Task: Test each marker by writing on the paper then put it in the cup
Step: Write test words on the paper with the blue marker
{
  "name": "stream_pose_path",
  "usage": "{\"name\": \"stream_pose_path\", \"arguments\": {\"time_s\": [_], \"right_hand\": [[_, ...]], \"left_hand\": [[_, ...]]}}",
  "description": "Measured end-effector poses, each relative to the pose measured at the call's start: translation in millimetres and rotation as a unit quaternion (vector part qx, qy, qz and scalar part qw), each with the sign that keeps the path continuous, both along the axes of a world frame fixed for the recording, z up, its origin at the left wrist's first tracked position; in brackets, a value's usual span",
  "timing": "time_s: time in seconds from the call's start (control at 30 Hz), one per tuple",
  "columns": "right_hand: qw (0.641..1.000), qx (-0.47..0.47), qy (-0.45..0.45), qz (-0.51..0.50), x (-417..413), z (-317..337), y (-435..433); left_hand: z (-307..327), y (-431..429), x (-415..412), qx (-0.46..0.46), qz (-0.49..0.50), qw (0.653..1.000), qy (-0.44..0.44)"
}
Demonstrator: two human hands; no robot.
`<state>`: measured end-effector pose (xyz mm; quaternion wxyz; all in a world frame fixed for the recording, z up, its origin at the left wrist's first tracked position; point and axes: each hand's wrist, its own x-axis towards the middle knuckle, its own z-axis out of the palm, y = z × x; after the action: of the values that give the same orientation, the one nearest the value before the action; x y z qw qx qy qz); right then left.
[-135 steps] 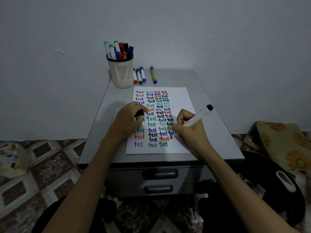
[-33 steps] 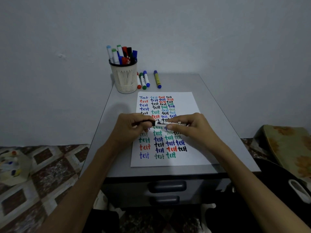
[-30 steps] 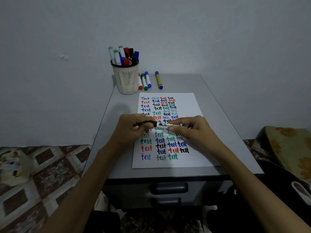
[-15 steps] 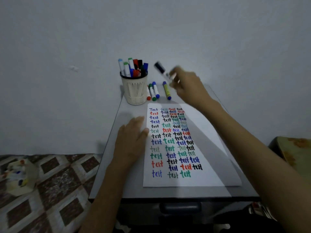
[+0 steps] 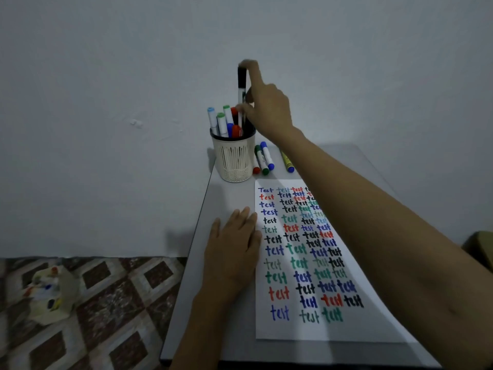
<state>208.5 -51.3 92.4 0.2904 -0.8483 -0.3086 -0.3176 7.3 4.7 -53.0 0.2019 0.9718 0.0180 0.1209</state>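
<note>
Against the wall, table (image 5: 229,196): grey top is sitting flush to a plain pale wall (image 5: 120,76), patterned floor tiles (image 5: 112,303) are showing on its left.
Paper (image 5: 304,263): white sheet is lying lengthwise on the table, carrying columns of "test" in blue, red, black, green.
Right hand (image 5: 269,108): is gripping the black marker (image 5: 241,86) above the cup (image 5: 234,161), forefinger resting on the cap top; blurred.
Left hand (image 5: 234,247): is lying flat, palm down, fingers straight, on the table, touching the paper's left edge.
Floor bundle (image 5: 50,295): crumpled pale wrap is lying on the tiles, contents too blurred to tell.
Cup: white slotted, is standing at the table's far left corner, holding capped markers (image 5: 222,121), blue, green, red.
Black marker: is standing upright, cap up, lower end dipping among the capped markers.
Loose markers (image 5: 262,158): red, green, blue are lying side by side just right of the cup; yellow marker (image 5: 286,160) with blue cap is lying near, apart.
</note>
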Motion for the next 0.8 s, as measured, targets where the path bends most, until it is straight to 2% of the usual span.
{"name": "stream_pose_path", "arguments": {"time_s": [0.1,0.13,0.2,0.27,0.3,0.33,0.4,0.43,0.47,0.63,0.73,0.8], "right_hand": [[0.997,-0.076,0.016,0.025,7.3,-13.4,-7.3],[0.997,-0.060,0.019,0.032,10.1,-15.3,-11.7],[0.998,0.042,0.030,0.039,16.0,-18.4,-23.0],[0.987,0.141,0.076,0.030,23.1,-28.5,-38.3],[0.983,0.139,0.119,0.008,28.0,-37.6,-47.4],[0.981,0.089,0.171,-0.023,33.0,-49.1,-56.2],[0.957,-0.086,0.261,-0.089,36.4,-75.1,-71.0],[0.942,-0.151,0.278,-0.109,33.9,-87.6,-76.0],[0.938,-0.173,0.276,-0.121,30.7,-97.8,-78.8],[0.967,-0.055,0.195,-0.154,13.8,-113.6,-87.4],[0.962,0.161,0.170,-0.141,-2.1,-104.9,-99.0],[0.925,0.310,0.197,-0.097,-21.0,-93.5,-109.5]], "left_hand": [[0.6,-0.9,-0.1,-0.005,0.001,1.000,-0.001],[1.3,-1.3,-0.4,-0.008,0.001,1.000,-0.002],[1.9,-1.7,-0.6,-0.010,0.001,1.000,-0.003],[2.2,-2.0,-0.6,-0.010,0.001,1.000,-0.004],[2.1,-2.0,-0.4,-0.010,0.002,1.000,-0.004],[2.1,-2.2,-0.2,-0.009,0.002,1.000,-0.005],[2.4,-2.3,-0.4,-0.010,0.005,1.000,-0.008],[2.5,-2.2,-0.4,-0.012,0.005,1.000,-0.009],[2.4,-1.9,-0.2,-0.014,0.005,1.000,-0.011],[1.1,-1.5,1.3,-0.022,0.001,0.999,-0.023],[-0.4,-1.2,1.2,-0.024,0.000,0.999,-0.033],[-0.4,-1.3,0.0,-0.039,-0.001,0.998,-0.046]]}}
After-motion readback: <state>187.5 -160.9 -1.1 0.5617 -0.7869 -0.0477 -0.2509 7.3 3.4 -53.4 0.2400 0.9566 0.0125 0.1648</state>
